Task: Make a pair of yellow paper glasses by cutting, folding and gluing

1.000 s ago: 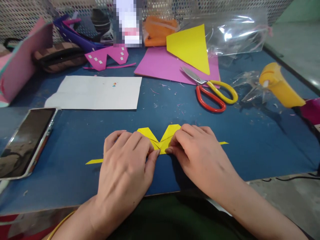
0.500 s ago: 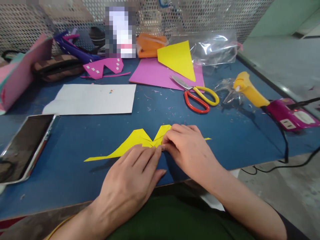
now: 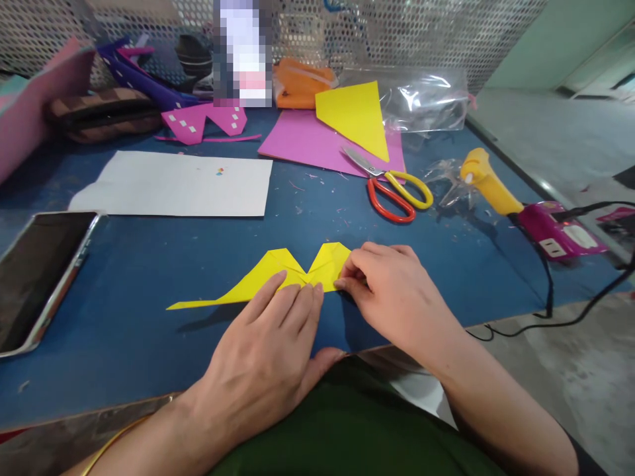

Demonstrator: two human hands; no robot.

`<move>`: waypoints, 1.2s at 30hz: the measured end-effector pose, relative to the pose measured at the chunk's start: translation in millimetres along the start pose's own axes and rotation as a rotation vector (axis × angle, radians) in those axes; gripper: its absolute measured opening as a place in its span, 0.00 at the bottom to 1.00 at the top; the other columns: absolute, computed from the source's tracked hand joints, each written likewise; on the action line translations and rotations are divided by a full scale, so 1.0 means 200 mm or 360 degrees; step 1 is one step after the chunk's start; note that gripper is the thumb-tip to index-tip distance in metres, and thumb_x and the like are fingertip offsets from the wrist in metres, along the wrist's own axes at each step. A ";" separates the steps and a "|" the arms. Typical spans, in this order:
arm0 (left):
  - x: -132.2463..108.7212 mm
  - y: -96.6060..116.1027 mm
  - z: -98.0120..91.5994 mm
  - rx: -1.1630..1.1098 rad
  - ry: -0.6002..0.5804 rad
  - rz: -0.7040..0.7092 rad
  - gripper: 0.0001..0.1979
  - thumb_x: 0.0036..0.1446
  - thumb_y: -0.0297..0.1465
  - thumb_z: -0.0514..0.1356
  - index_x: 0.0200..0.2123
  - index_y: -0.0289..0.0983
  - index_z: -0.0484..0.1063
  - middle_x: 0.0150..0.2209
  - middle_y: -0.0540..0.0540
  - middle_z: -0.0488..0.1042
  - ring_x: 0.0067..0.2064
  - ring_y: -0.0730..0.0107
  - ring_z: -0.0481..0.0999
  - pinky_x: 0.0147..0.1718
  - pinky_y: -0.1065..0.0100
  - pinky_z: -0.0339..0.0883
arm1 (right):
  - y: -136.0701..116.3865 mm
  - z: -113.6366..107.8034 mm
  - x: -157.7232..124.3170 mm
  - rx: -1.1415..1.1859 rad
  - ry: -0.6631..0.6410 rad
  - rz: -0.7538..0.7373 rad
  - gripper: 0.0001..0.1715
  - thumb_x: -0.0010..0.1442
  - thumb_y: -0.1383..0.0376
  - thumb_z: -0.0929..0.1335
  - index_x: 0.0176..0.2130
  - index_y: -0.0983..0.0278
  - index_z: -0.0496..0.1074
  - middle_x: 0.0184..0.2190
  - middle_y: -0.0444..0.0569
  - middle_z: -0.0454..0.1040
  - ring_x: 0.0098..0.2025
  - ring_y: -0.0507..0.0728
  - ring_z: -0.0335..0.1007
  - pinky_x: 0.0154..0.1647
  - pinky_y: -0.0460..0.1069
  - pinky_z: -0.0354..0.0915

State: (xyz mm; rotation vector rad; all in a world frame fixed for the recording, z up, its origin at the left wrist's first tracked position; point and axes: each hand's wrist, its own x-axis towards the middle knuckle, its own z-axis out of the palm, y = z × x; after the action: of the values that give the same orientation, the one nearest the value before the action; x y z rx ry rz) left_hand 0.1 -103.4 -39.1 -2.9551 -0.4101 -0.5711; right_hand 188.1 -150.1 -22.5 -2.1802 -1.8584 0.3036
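Observation:
A yellow paper cutout (image 3: 326, 261) lies near the table's front edge. It has two raised peaks, a V-notch between them, and a thin tail stretching to the left. My left hand (image 3: 265, 344) rests on its lower middle, fingers extended flat and thumb out to the side. At the cutout's right part, my right hand (image 3: 397, 291) has thumb and forefinger pinched on the lower edge. The cutout's far right end is hidden behind that hand. Creases run across the paper around the notch.
Scissors (image 3: 391, 192) lie ahead, partly over pink foam sheet (image 3: 292, 142) and a yellow sheet (image 3: 354, 116). To the right are a yellow glue gun (image 3: 491, 182) and purple power strip (image 3: 560, 231). On the left: white paper (image 3: 183, 188), phone (image 3: 44, 271), pink mask (image 3: 191, 125).
My right hand has slid rightward along the cutout's lower edge, uncovering more of its right peak. The left hand stays pressed on the paper. The camera view has shifted slightly.

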 end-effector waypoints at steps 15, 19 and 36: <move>0.00 0.01 0.01 0.0019 -0.0076 -0.0018 0.28 0.67 0.43 0.52 0.56 0.24 0.72 0.43 0.39 0.78 0.45 0.53 0.74 0.57 0.50 0.63 | 0.07 0.03 -0.04 0.0265 0.0176 -0.0070 0.10 0.61 0.72 0.71 0.29 0.61 0.71 0.30 0.40 0.75 0.34 0.53 0.70 0.44 0.53 0.55; -0.01 0.01 0.00 0.0011 -0.0085 -0.0021 0.28 0.67 0.43 0.53 0.57 0.25 0.71 0.45 0.39 0.78 0.47 0.53 0.74 0.58 0.50 0.63 | 0.08 0.01 -0.06 0.0244 0.0172 0.0037 0.10 0.60 0.71 0.72 0.28 0.61 0.70 0.29 0.40 0.74 0.33 0.54 0.70 0.43 0.53 0.57; 0.00 -0.01 0.00 -0.0016 -0.0054 -0.0052 0.26 0.67 0.42 0.53 0.56 0.27 0.72 0.44 0.40 0.78 0.46 0.54 0.74 0.61 0.48 0.57 | 0.09 0.02 -0.04 0.0170 0.0135 0.0027 0.14 0.58 0.71 0.73 0.27 0.62 0.66 0.28 0.42 0.73 0.34 0.56 0.69 0.41 0.54 0.56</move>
State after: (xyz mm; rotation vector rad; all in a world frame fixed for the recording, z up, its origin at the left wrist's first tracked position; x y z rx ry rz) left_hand -0.4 -102.4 -39.1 -2.9764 -0.4605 -0.5291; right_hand 201.7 -161.2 -31.4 -2.1056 -1.7389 0.3018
